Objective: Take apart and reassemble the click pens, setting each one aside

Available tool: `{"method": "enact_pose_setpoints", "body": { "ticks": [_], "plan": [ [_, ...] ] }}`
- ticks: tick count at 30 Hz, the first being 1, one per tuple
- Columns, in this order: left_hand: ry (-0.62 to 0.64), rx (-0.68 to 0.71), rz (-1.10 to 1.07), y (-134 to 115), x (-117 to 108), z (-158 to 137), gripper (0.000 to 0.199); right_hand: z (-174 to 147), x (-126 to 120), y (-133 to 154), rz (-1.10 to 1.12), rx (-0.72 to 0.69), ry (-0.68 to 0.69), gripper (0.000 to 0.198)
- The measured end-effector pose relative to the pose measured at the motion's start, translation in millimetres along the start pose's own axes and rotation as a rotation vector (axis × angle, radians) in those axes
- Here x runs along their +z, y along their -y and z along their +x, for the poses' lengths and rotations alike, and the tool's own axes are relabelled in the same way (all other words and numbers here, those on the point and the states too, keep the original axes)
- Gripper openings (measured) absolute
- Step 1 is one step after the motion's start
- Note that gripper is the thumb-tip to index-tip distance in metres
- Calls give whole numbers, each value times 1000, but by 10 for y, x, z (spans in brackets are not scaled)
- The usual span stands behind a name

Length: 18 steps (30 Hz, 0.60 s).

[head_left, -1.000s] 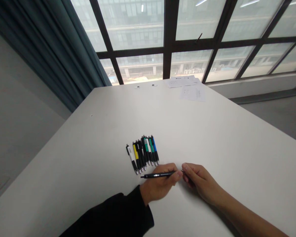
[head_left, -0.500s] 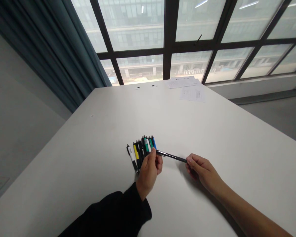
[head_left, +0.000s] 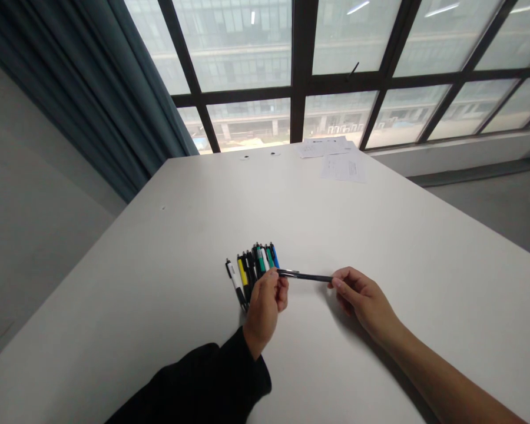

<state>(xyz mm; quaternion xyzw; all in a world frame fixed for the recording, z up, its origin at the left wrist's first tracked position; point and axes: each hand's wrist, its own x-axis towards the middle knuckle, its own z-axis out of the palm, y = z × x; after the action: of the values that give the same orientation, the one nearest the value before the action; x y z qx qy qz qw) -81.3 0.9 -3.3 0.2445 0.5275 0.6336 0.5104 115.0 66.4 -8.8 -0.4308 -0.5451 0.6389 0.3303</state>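
Note:
A black pen [head_left: 311, 277] is stretched sideways between my two hands, just above the table. My left hand [head_left: 264, 303] pinches its clip end between thumb and fingers. At the other end, my right hand [head_left: 357, 292] is closed on the tip with thumb and fingertips. Just behind and left of my left hand lies a row of several pens, among them a white and black pen [head_left: 235, 282], a yellow and black pen [head_left: 242, 272] and a blue pen [head_left: 274, 255]. My left hand hides the lower parts of some of these.
The pens lie on a large white table [head_left: 194, 206]. Sheets of paper [head_left: 342, 168] rest at its far edge, below the windows [head_left: 247, 47]. A blue-grey curtain [head_left: 101, 88] hangs at the left, beside a grey wall [head_left: 39, 159].
The pen has turned closer to level as its right end rose slightly with my right hand. My left hand has hardly moved, and the row of pens is unchanged.

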Motion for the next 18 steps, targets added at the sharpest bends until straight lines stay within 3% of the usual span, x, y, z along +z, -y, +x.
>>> {"method": "enact_pose_setpoints", "body": {
  "ticks": [4, 12, 18],
  "plan": [
    [-20, 15, 23, -18, -1, -18, 40, 0, 18, 43, 25, -2, -18, 41],
    [69, 108, 162, -3, -31, -28, 42, 13, 22, 14, -13, -53, -22, 33],
    [392, 159, 449, -85, -60, -104, 30, -48, 46, 23, -19, -184, 50, 20]
  ]
}}
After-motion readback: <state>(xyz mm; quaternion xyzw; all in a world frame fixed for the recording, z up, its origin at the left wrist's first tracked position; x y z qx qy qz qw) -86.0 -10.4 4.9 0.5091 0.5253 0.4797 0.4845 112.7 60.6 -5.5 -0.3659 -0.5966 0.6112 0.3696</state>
